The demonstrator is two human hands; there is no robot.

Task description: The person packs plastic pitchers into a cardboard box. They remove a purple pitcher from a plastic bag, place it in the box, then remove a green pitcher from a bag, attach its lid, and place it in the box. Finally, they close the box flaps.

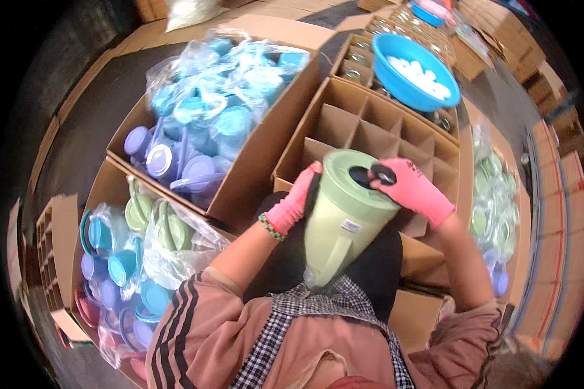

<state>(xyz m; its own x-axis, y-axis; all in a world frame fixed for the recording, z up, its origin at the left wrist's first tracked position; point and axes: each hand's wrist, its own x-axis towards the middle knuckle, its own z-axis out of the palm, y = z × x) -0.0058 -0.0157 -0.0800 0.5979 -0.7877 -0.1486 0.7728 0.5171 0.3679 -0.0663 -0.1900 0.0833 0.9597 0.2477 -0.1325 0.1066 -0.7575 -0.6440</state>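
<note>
A pale green plastic pitcher with a handle and a small white label leans over my lap, its top tilted away from me. My left hand, in a pink glove with a dark palm, grips its left side near the top. On top sits a green lid with a dark round opening. My right hand, gloved the same way, is closed at the lid's right edge, thumb and fingers curled by the opening. Whether a small part is pinched between those fingers is hidden.
Ahead stands a divided carton with cardboard cells. A blue basin of white pieces rests on a box of glass jars behind it. Left are a carton of bagged blue and purple pitchers and a box of coloured lids. Bagged green lids lie right.
</note>
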